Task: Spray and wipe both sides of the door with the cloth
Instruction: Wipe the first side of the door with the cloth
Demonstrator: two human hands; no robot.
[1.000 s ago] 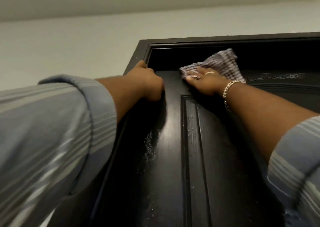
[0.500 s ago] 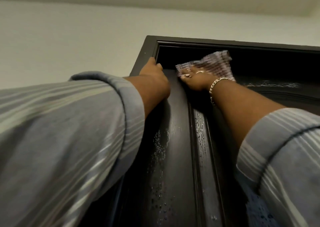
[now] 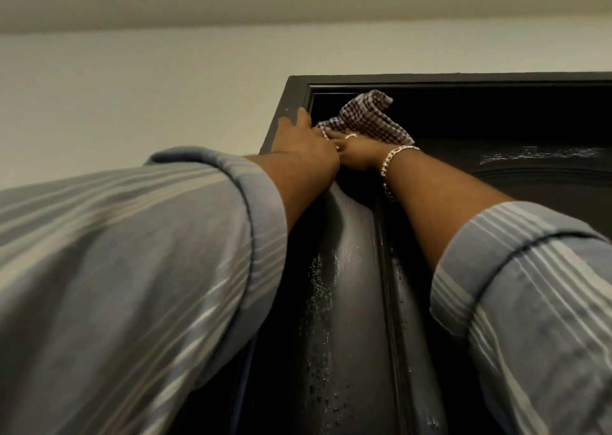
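Note:
I look steeply up a dark brown panelled door (image 3: 351,269). My right hand (image 3: 359,156), with a ring and a chain bracelet, presses a checked cloth (image 3: 367,116) flat against the door's top left corner; loose cloth bunches up above its fingers. My left hand (image 3: 304,143) rests beside it at the door's left edge by the frame, fingers stretched upward and touching the right hand. It covers part of the right hand's fingers. Spray droplets (image 3: 319,285) cling to the door's left stile below both hands.
The dark door frame (image 3: 463,78) runs across the top, with a pale wall (image 3: 132,103) and ceiling above. A whitish wet streak (image 3: 543,154) lies on the door's top rail to the right. My striped sleeves fill the lower corners.
My right hand slid the cloth left into the door's top corner, until it touched the left hand. The left hand uncurled from the door edge and reached higher. The camera tilted up.

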